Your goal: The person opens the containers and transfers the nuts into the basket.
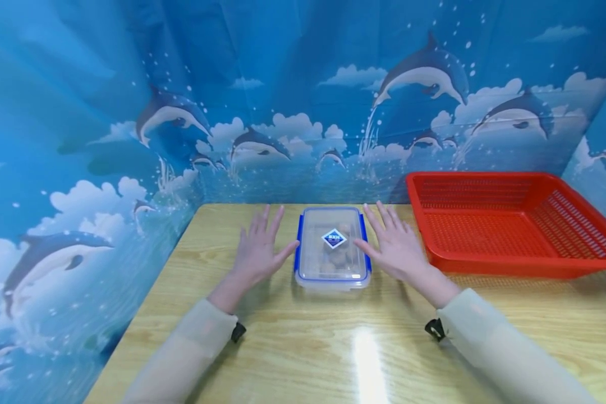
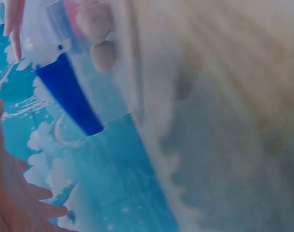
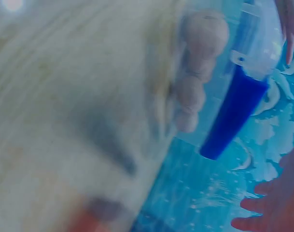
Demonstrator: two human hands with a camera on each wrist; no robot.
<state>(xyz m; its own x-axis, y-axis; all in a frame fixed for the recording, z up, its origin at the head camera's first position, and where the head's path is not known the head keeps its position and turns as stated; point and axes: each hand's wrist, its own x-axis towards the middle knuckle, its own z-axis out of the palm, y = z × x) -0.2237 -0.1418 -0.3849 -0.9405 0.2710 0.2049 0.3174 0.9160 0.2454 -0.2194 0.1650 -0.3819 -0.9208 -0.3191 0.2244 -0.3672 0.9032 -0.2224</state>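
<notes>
The clear rectangular plastic container with blue lid clips [image 1: 332, 248] sits on the light wooden table [image 1: 303, 348], lid on, with pale rounded items visible through its wall. The left hand [image 1: 259, 249] lies flat just left of the container, fingers straight and spread, thumb at its edge. The right hand [image 1: 395, 244] mirrors it on the right side. A red perforated plastic basket [image 1: 515, 224] stands to the right of the container.

One clear lidded container [image 1: 333, 248], one red basket [image 1: 515, 221], one wooden table [image 1: 303, 348], two hands, left hand [image 1: 259, 249], right hand [image 1: 395, 245]
</notes>
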